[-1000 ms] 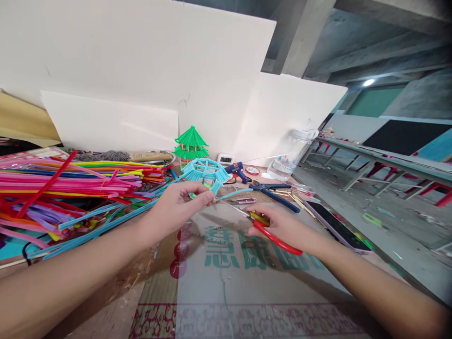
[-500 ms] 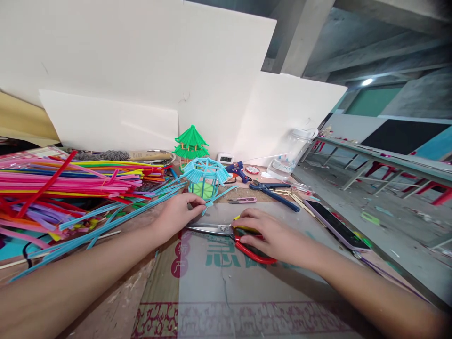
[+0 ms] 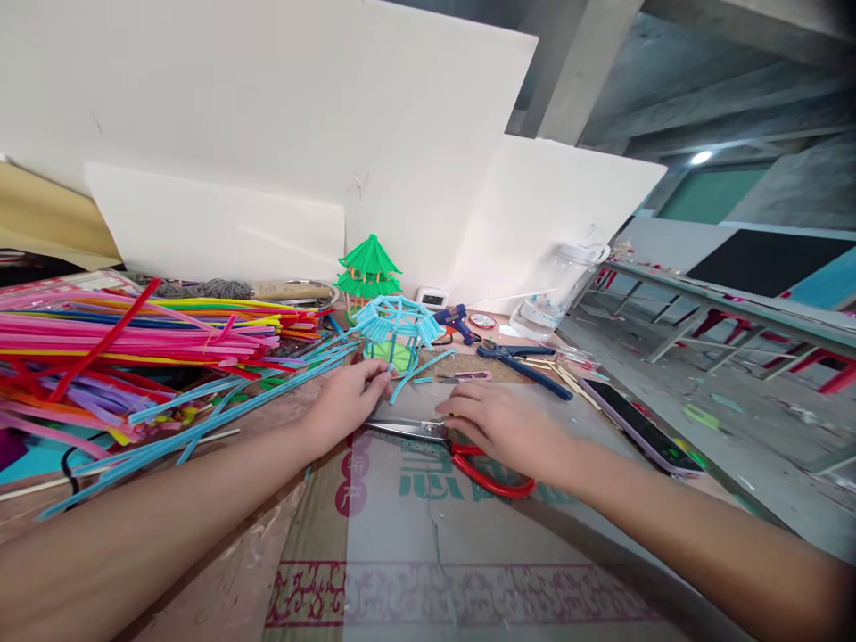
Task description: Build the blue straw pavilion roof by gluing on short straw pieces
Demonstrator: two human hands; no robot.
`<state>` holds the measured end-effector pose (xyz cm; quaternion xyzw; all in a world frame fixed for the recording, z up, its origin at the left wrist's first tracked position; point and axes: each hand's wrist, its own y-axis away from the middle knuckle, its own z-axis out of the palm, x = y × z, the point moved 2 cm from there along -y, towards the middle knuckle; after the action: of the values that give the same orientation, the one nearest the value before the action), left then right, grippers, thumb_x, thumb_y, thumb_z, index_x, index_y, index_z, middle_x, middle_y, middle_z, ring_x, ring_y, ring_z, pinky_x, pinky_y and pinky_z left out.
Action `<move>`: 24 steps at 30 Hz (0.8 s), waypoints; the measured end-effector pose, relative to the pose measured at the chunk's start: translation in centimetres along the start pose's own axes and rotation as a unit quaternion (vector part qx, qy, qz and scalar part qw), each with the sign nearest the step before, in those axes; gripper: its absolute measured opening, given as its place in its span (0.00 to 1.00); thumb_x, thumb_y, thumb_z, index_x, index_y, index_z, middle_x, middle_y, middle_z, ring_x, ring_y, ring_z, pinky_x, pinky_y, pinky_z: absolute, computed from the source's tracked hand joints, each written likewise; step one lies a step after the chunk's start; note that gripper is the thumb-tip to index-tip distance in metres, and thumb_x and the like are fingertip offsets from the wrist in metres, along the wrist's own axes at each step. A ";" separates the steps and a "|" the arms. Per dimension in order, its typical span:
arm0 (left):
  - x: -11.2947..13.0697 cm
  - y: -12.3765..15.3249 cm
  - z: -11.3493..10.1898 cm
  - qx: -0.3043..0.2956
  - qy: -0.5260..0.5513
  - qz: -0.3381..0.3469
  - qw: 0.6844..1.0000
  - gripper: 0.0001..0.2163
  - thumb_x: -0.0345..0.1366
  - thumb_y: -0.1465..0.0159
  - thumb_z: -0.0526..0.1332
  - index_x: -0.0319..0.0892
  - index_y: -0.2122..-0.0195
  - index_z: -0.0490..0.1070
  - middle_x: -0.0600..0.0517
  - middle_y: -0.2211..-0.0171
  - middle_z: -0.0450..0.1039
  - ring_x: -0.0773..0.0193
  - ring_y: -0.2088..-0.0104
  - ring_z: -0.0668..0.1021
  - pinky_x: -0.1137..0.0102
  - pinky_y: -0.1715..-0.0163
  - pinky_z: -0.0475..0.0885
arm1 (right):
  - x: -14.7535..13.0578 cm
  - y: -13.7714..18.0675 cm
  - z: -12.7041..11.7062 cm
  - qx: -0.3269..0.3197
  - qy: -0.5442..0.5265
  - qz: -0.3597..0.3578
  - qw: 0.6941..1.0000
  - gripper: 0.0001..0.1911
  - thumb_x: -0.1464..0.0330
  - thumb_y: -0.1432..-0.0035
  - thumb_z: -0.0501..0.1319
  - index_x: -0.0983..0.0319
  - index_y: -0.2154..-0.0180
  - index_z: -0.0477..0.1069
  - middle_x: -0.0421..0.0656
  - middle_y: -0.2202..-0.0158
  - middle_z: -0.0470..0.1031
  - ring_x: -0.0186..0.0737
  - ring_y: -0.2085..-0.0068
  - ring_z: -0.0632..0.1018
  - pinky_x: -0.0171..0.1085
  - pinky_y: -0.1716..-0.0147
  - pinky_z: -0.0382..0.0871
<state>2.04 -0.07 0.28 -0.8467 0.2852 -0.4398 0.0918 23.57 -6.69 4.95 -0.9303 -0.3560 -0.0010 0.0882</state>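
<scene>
My left hand (image 3: 351, 397) has thumb and forefinger pinched together beside the blue pavilion model (image 3: 398, 318). A tiny bit of light blue pipe cleaner (image 3: 391, 367) shows at its fingertips. A longer bent blue pipe cleaner (image 3: 421, 370) lies just right of those fingers. The scissors (image 3: 495, 477), with a red handle, rest on the mat, their blades pointing toward my left hand. Over the handles hovers my right hand (image 3: 498, 419), palm down, its fingers stretched out and apart; whether they touch the handles is hard to see.
Many coloured pipe cleaners (image 3: 153, 343) are heaped at the left. Behind stand a green tiered model (image 3: 370, 267), a small timer (image 3: 432, 297) and a glue gun (image 3: 458, 323). Pliers (image 3: 525, 366), thread snips (image 3: 466, 377), a phone (image 3: 638, 423) and a water jug (image 3: 558, 290) are at the right.
My right hand has loosened from the scissors, which now lie on the mat. My left fingers have drawn back from the longer blue strip. The view has shifted slightly.
</scene>
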 end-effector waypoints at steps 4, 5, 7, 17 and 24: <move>0.0 -0.1 -0.1 0.005 0.039 -0.016 0.999 0.16 0.43 0.32 0.48 0.41 0.70 0.70 0.53 0.72 0.74 0.63 0.70 0.74 0.71 0.68 0.65 | -0.1 -3.5 0.8 0.009 0.045 -0.003 0.999 0.12 0.72 0.35 0.54 0.61 0.53 0.72 0.47 0.62 0.77 0.42 0.62 0.76 0.38 0.65 0.64; 0.0 -0.1 -0.1 0.005 0.044 -0.020 0.999 0.16 0.43 0.32 0.49 0.41 0.70 0.70 0.53 0.72 0.74 0.64 0.71 0.73 0.71 0.69 0.65 | -0.1 -4.4 1.2 0.002 0.062 -0.012 0.998 0.13 0.72 0.36 0.55 0.61 0.52 0.71 0.46 0.62 0.77 0.42 0.62 0.76 0.37 0.66 0.63; 0.0 -0.1 -0.1 0.005 0.049 -0.028 0.998 0.16 0.44 0.33 0.49 0.41 0.70 0.70 0.53 0.73 0.73 0.64 0.71 0.73 0.72 0.70 0.65 | -0.3 -5.8 2.0 -0.008 0.088 -0.029 0.996 0.12 0.72 0.36 0.56 0.63 0.52 0.71 0.46 0.65 0.77 0.41 0.65 0.76 0.36 0.68 0.60; 0.2 -0.2 -0.7 0.033 0.062 -0.041 0.997 0.16 0.46 0.34 0.52 0.40 0.69 0.71 0.55 0.75 0.70 0.65 0.72 0.71 0.73 0.71 0.63 | -0.4 -5.1 2.4 0.049 0.074 -0.025 0.996 0.12 0.70 0.33 0.49 0.64 0.57 0.70 0.45 0.70 0.77 0.39 0.70 0.75 0.36 0.73 0.57; 2.9 0.5 0.5 -0.020 0.142 -0.067 0.987 0.14 0.43 0.36 0.55 0.40 0.71 0.73 0.53 0.73 0.74 0.64 0.70 0.73 0.72 0.69 0.66 | -1.1 -1.6 1.3 0.176 -0.237 0.105 0.950 0.10 0.66 0.36 0.57 0.59 0.56 0.74 0.42 0.61 0.81 0.37 0.62 0.80 0.35 0.62 0.70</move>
<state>3.58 -2.19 1.82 -0.7944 0.2469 -0.5549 0.0043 21.64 -6.06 3.86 -0.9056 -0.2613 0.2917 0.1632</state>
